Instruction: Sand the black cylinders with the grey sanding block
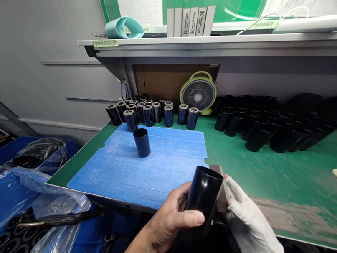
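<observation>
My left hand [172, 219], bare, is wrapped round a glossy black cylinder [205, 193], which is tilted with its open end up. On the cylinder's right side, my right hand [248, 216], in a white glove with bare fingertips, grips a grey-brown block [220, 188] held against or close beside the wall. Both hands are at the table's front edge. Beyond them, a single dark cup-like cylinder [142, 143] stands upright on the blue sheet [111, 169].
Several metal-topped cylinders [149, 116] stand behind the sheet, beside a green fan [198, 94]. Many black cylinders [258, 135] stand at right. Grey blocks [194, 22] line the shelf [150, 44]. A blue bin [78, 245] with plastic is at left.
</observation>
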`<state>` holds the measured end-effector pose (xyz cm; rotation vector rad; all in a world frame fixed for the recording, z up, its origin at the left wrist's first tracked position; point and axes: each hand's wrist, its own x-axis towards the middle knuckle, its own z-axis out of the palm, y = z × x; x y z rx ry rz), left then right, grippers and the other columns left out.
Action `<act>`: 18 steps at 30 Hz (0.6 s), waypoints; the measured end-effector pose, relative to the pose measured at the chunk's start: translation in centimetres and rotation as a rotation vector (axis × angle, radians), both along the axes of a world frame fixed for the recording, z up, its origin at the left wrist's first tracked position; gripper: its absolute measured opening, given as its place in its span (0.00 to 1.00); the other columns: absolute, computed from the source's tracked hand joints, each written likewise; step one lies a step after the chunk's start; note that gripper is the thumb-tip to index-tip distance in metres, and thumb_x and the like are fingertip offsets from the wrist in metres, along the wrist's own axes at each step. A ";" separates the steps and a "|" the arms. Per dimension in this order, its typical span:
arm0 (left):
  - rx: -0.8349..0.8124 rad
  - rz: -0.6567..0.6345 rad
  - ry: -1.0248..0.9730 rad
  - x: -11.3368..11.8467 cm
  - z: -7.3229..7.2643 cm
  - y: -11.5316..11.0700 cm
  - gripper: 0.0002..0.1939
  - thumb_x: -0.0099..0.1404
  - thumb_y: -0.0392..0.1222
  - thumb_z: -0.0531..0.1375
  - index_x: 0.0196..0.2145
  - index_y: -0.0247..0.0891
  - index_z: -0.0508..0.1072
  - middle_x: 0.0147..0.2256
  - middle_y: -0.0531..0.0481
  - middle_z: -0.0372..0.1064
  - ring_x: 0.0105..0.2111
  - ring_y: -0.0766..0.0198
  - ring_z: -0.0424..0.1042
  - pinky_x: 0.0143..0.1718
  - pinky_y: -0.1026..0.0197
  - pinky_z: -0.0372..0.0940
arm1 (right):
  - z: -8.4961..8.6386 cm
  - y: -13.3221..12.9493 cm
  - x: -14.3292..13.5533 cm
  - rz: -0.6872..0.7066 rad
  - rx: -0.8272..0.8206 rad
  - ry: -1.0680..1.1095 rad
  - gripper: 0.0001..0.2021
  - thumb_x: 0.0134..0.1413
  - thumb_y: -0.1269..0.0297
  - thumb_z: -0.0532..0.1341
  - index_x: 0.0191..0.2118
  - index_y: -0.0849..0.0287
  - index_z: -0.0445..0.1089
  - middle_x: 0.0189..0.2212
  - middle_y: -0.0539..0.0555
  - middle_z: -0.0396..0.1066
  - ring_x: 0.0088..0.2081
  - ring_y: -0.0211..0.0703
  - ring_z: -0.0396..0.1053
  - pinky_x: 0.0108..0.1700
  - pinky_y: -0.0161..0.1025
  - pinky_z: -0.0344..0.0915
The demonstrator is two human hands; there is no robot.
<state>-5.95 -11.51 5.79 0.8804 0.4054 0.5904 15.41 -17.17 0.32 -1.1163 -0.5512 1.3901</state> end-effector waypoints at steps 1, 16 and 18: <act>0.005 0.024 0.016 -0.3 -0.1 0.1 0.26 0.55 0.46 0.70 0.51 0.36 0.74 0.38 0.43 0.73 0.37 0.55 0.73 0.39 0.58 0.67 | -0.2 -0.1 0.1 0.033 0.022 0.042 0.33 0.47 0.53 0.70 0.61 0.32 0.64 0.62 0.53 0.66 0.63 0.64 0.62 0.64 0.63 0.60; -0.097 0.194 0.085 0.4 -1.8 1.4 0.21 0.67 0.49 0.64 0.54 0.37 0.70 0.45 0.41 0.71 0.34 0.60 0.74 0.38 0.57 0.67 | -0.6 -0.6 1.5 -0.216 -0.161 0.039 0.20 0.48 0.44 0.66 0.49 0.32 0.76 0.65 0.43 0.62 0.71 0.52 0.48 0.65 0.41 0.61; -0.078 0.193 0.099 0.3 -1.9 1.6 0.25 0.64 0.47 0.67 0.56 0.37 0.70 0.44 0.42 0.71 0.36 0.60 0.73 0.40 0.58 0.66 | -0.9 -0.8 2.2 -0.217 -0.116 -0.022 0.22 0.47 0.45 0.67 0.50 0.39 0.77 0.63 0.51 0.66 0.64 0.60 0.62 0.60 0.47 0.69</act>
